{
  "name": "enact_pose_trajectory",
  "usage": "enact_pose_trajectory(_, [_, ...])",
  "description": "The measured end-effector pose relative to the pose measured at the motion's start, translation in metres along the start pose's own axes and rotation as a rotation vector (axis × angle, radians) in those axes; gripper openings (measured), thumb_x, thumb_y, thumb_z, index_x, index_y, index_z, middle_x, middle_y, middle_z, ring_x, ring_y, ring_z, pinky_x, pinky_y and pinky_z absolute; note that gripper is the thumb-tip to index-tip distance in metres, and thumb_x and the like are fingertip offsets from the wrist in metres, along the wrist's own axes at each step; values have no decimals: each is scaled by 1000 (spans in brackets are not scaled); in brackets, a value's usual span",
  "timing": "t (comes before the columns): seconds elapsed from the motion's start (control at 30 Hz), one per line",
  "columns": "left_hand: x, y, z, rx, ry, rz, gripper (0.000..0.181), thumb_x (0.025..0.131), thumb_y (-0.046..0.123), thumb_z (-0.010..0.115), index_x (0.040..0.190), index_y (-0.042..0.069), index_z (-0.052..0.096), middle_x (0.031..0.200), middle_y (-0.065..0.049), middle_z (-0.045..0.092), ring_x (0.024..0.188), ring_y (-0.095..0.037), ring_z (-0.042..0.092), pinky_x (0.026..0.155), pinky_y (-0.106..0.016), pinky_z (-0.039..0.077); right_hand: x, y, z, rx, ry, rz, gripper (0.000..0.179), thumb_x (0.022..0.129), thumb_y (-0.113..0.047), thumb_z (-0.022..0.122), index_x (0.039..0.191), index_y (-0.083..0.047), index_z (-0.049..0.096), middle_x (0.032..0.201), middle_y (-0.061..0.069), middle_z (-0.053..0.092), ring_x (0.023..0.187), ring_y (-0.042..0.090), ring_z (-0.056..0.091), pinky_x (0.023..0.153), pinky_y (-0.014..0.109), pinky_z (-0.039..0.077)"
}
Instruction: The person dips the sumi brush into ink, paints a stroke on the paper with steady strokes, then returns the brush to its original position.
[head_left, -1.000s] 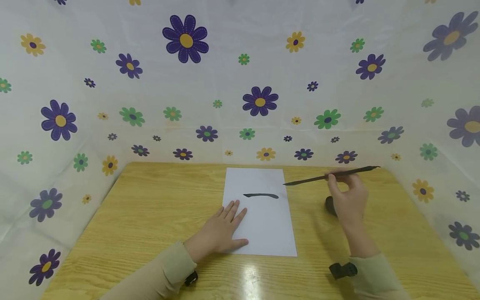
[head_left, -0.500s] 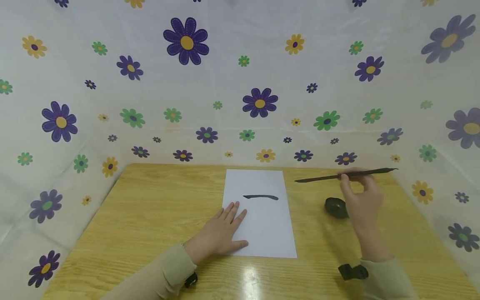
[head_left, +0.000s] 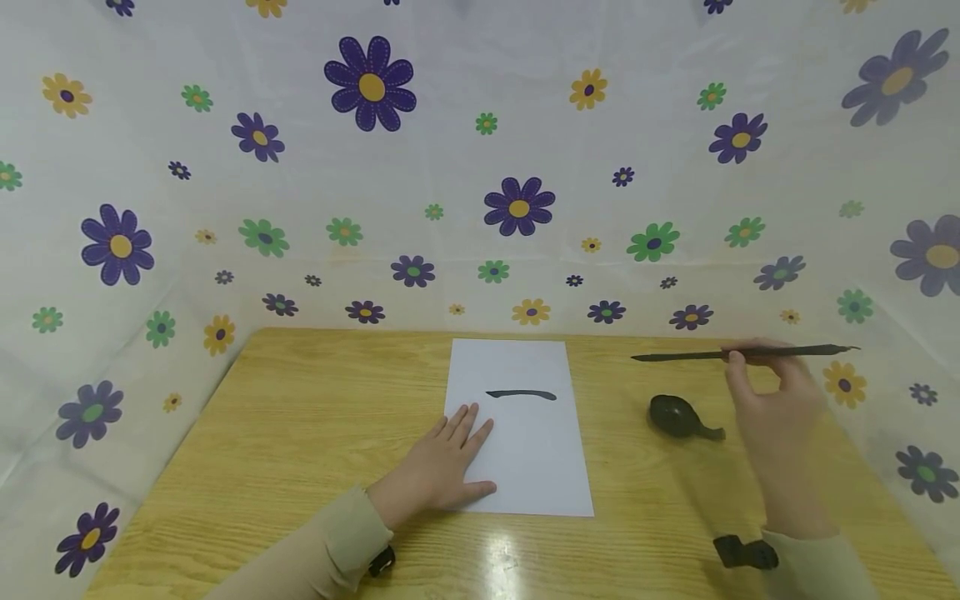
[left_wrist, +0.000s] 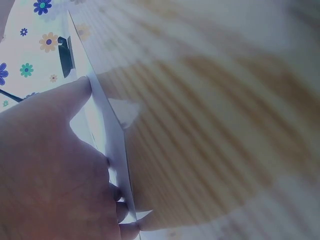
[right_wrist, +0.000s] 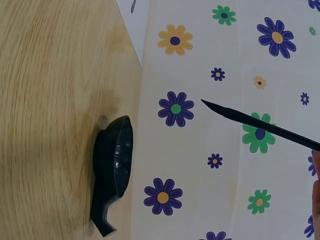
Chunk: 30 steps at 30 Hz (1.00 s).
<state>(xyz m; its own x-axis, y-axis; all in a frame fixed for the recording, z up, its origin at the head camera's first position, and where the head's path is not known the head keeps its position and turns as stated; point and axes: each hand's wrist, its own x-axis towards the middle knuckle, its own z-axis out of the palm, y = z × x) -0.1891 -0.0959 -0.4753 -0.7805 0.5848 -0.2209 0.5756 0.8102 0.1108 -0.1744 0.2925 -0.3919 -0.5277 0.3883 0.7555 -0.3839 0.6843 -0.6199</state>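
Note:
My left hand (head_left: 442, 467) lies flat with spread fingers on the left side of a white sheet of paper (head_left: 536, 458). One dark, roughly horizontal brush stroke (head_left: 521, 394) crosses the upper part of the sheet. My right hand (head_left: 780, 417) pinches a dark writing brush (head_left: 678, 357) in the air at the right, its pointed dark tip (right_wrist: 220, 109) aimed left. Below and left of that hand, a small black ladle-shaped ink dish (head_left: 675, 415) with a short handle sits on the table. In the left wrist view, my left thumb (left_wrist: 82, 92) rests along the paper's edge.
The wooden table (head_left: 315, 400) is enclosed at the back and sides by a white flower-print sheet (head_left: 450, 158). Black wrist straps show at both cuffs, such as the strap (head_left: 746, 552) by the right sleeve.
My right hand has moved right with the brush, away from the paper, uncovering the ink dish and its handle. The left hand and the paper have stayed in place.

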Motion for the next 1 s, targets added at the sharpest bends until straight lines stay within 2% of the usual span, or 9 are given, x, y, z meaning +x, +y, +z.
enact_pose_trajectory(0.07, [0, 0, 0, 1, 2, 2, 90, 103, 66, 54, 171, 15, 23, 179, -18, 13, 167, -34, 17, 135, -50, 24, 1, 0, -6, -20, -4, -6, 12, 93, 5, 69, 96, 3, 80, 93, -14, 76, 94, -21, 58, 92, 7, 41])
enact_pose_trajectory(0.13, [0, 0, 0, 2, 2, 2, 90, 103, 66, 54, 171, 14, 24, 179, -18, 13, 167, -34, 17, 135, -50, 24, 2, 1, -11, -31, 0, -19, 12, 93, 3, 69, 97, 4, 80, 95, -19, 75, 96, -22, 58, 92, 6, 42])
enact_pose_trajectory(0.17, [0, -1, 0, 2, 2, 1, 90, 103, 66, 54, 171, 14, 24, 179, -18, 13, 167, -34, 17, 135, -50, 24, 2, 1, -14, -38, 5, -29, 12, 93, 3, 69, 97, 3, 81, 95, -14, 78, 97, -22, 59, 93, 6, 42])
enact_pose_trajectory(0.33, [0, -1, 2, 1, 0, 0, 91, 103, 67, 52, 171, 15, 22, 179, -18, 12, 167, -33, 16, 135, -50, 23, 3, 5, -26, -48, 18, -77, 15, 94, 1, 68, 97, 0, 83, 96, -20, 79, 97, -25, 59, 91, 5, 42])
enact_pose_trajectory(0.4, [-1, -1, 2, -1, 0, 0, 91, 103, 67, 53, 171, 15, 22, 179, -18, 11, 167, -34, 16, 135, -50, 23, 4, 7, -30, -56, 13, -77, 16, 94, -1, 68, 98, -1, 83, 97, -32, 73, 96, -27, 58, 90, 4, 41])
enact_pose_trajectory(0.5, [-1, -1, 2, -3, 4, 3, 90, 103, 66, 54, 171, 15, 23, 179, -18, 12, 167, -34, 17, 135, -50, 24, 4, 10, -35, -64, 21, -76, 15, 93, -3, 68, 98, 2, 82, 99, -37, 68, 95, -27, 57, 89, 3, 41])
enact_pose_trajectory(0.7, [-1, -1, 1, -2, 7, 5, 90, 103, 66, 53, 171, 15, 23, 179, -19, 13, 167, -34, 17, 135, -50, 24, 3, 16, -45, -110, 21, -96, 15, 91, 2, 70, 98, -3, 82, 101, -31, 73, 99, -27, 56, 92, 2, 40])
enact_pose_trajectory(0.83, [0, -2, 2, 4, 4, 5, 91, 103, 67, 53, 171, 15, 22, 179, -18, 12, 167, -34, 16, 135, -50, 24, 1, 20, -49, -124, 28, -117, 12, 89, 7, 69, 97, 8, 78, 103, -46, 61, 100, -29, 54, 91, 0, 39])
enact_pose_trajectory(1.0, [0, -1, 2, 9, 3, 10, 90, 103, 66, 53, 171, 14, 23, 179, -18, 12, 167, -34, 16, 135, -50, 24, -2, 20, -55, -149, 2, -112, 15, 90, 4, 68, 100, 13, 76, 103, -54, 55, 100, -32, 50, 92, -1, 37])
